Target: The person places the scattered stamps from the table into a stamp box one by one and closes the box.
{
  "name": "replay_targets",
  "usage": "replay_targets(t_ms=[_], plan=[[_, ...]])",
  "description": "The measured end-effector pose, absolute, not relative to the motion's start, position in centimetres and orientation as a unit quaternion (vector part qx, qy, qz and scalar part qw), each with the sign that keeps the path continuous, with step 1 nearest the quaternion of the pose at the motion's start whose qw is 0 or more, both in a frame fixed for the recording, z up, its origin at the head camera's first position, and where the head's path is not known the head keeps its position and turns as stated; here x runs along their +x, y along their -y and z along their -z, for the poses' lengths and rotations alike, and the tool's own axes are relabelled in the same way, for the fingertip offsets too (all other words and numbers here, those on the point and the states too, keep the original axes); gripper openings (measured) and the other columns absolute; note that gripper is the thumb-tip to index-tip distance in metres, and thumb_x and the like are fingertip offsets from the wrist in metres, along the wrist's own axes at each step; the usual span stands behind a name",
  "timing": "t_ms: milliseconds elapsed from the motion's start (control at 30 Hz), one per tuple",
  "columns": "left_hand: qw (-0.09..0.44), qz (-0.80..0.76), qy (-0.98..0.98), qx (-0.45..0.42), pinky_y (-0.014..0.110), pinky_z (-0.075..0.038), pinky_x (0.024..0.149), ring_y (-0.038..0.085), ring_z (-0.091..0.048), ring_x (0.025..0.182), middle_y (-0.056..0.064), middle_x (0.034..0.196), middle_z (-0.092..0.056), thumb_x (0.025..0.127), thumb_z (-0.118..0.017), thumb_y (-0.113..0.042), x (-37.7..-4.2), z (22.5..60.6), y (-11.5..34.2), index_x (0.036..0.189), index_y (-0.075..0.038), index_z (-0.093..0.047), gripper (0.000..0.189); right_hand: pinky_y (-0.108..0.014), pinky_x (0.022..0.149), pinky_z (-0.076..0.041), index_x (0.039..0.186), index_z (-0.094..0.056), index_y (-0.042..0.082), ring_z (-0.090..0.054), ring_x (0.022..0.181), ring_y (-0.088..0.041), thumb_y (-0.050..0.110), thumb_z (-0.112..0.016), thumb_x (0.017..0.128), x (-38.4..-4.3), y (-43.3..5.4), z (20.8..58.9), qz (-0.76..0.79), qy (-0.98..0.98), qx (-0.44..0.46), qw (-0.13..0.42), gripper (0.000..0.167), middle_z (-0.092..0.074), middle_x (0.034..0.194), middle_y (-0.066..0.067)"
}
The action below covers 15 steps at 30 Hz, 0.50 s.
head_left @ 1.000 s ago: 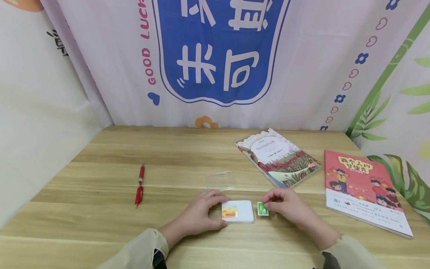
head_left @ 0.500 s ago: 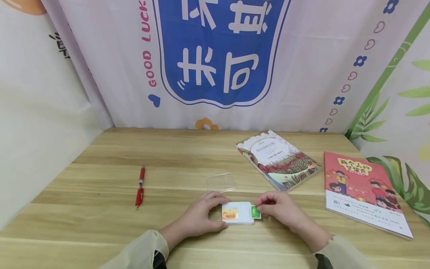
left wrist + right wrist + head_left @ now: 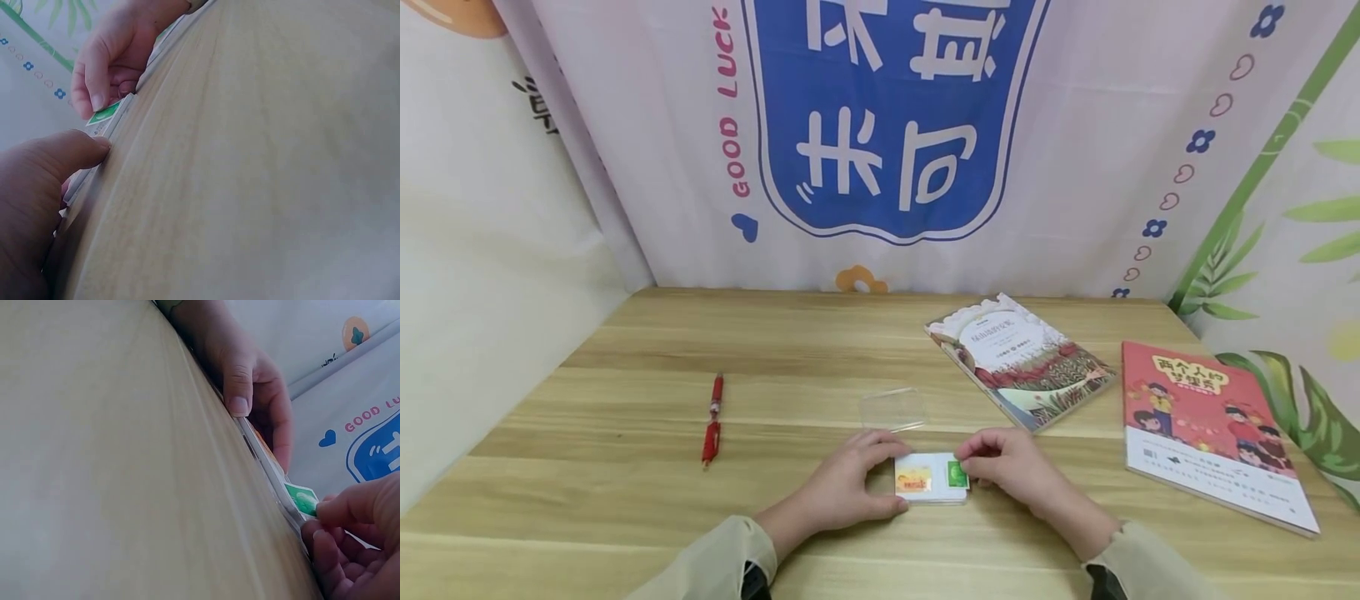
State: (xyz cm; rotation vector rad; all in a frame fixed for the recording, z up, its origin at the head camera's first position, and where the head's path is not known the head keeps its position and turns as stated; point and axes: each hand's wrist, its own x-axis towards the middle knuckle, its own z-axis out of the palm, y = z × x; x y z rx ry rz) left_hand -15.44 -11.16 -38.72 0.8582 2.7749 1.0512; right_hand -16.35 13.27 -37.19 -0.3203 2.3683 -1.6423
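In the head view a small stack of white cards (image 3: 936,490) lies on the table, with an orange-yellow picture (image 3: 913,478) on its left half. My left hand (image 3: 850,479) grips the stack's left end, thumb at the near edge and fingers at the far edge. Thumb and forefinger of my right hand (image 3: 1011,467) pinch a small green stamp (image 3: 957,474) by its right side. The stamp lies over the right end of the top card. In the right wrist view the stamp (image 3: 302,500) slants up slightly from the card toward the fingertips.
Behind the stack lies a clear plastic cover (image 3: 893,409). A red pen (image 3: 712,421) is off to the left. At the right are a book with a flower-field cover (image 3: 1018,358) and a red-and-white book (image 3: 1213,429). A printed curtain (image 3: 1075,167) hangs behind the table.
My right hand has moved left with the green stamp, from beside the card stack to over its right end. The left hand has kept its grip on the stack.
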Motion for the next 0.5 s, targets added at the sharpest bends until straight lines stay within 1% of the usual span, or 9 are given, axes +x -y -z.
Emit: replay_targets(t_ms=[267,500], plan=[[0.018,-0.335,-0.898,0.284,0.043,-0.038,0.100,0.015,-0.045,0.118,-0.006,0.126,-0.052,0.072,-0.076,-0.033,-15.4,38.9,11.2,0.120,-0.021,-0.060,0.052,-0.020,0.051,-0.044,0.090,-0.067,-0.005,-0.049,0.062,-0.011,0.004,-0.067,0.077,-16.3,-12.6,37.1,0.548,-0.824,-0.091,0.109,0.016,-0.062,0.076,-0.003],[0.010,-0.331,-0.899,0.287,0.042,-0.038,0.100,0.015,-0.045,0.117,-0.006,0.124,-0.052,0.072,-0.076,-0.033,-15.4,38.9,11.2,0.120,-0.021,-0.060,0.052,-0.020,0.050,-0.043,0.088,-0.067,-0.005,-0.049,0.061,-0.011,0.001,-0.066,0.077,-16.3,-12.0,37.0,0.542,-0.831,-0.077,0.096,0.012,-0.061,0.075,-0.004]])
